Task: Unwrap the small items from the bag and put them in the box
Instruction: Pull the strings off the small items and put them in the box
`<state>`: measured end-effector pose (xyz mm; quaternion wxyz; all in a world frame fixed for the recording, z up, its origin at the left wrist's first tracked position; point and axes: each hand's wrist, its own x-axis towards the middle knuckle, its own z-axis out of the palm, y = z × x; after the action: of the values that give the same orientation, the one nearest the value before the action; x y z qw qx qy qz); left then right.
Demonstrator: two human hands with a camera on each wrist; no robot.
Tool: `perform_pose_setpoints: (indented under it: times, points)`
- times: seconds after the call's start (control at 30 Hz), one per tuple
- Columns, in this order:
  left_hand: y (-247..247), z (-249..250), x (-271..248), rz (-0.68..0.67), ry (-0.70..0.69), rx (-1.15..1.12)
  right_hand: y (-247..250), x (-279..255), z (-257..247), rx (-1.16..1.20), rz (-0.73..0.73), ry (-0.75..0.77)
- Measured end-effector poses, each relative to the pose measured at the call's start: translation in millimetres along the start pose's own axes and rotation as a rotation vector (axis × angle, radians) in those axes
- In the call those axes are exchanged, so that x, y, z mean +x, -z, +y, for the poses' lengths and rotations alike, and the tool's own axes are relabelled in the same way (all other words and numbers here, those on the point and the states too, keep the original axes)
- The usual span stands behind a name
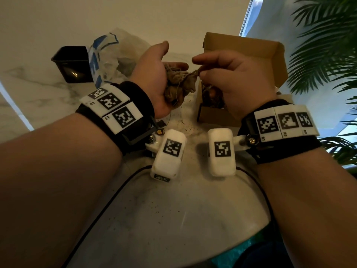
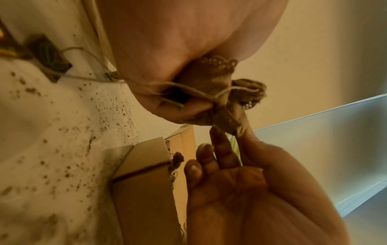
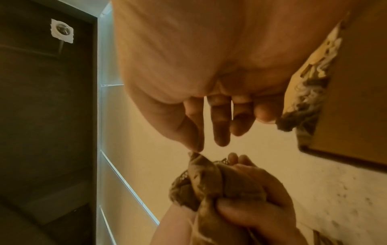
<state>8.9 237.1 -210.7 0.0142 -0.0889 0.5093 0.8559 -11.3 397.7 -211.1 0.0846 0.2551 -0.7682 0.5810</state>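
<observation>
A white marble bench [image 1: 164, 209] with brown crumbs on it stands by a pale wall. What is inside the little brown bundle [image 1: 178, 85] is hidden by its cloth and string. The stuff in the box [image 1: 241, 55] is dark and hard to make out. The left hand [image 1: 154, 74] is curled around the bundle and holds it up above the bench. The right hand [image 1: 229, 74] pinches one cloth tip of it with thumb and finger; its other fingers hang loose. The box sits just behind the right hand. The plastic bag [image 1: 110, 55] lies behind the left hand, beside a black tub [image 1: 71, 62].
</observation>
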Motion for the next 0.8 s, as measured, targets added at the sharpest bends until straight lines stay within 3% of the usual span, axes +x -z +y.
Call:
perform_pose_setpoints:
  times: [0.13, 0.5, 0.8]
  points:
    - [-1, 1, 1, 0.031, -0.004, -0.038, -6, 1, 0, 0.118, -0.041, -0.010]
    - [0, -2, 13, 0.042, 0.063, 0.046, -11, -1, -4, -0.064, -0.113, -0.002]
    - [-1, -7, 15, 0.034, 0.042, 0.207, -14, 2, -1, -0.139, 0.041, -0.036]
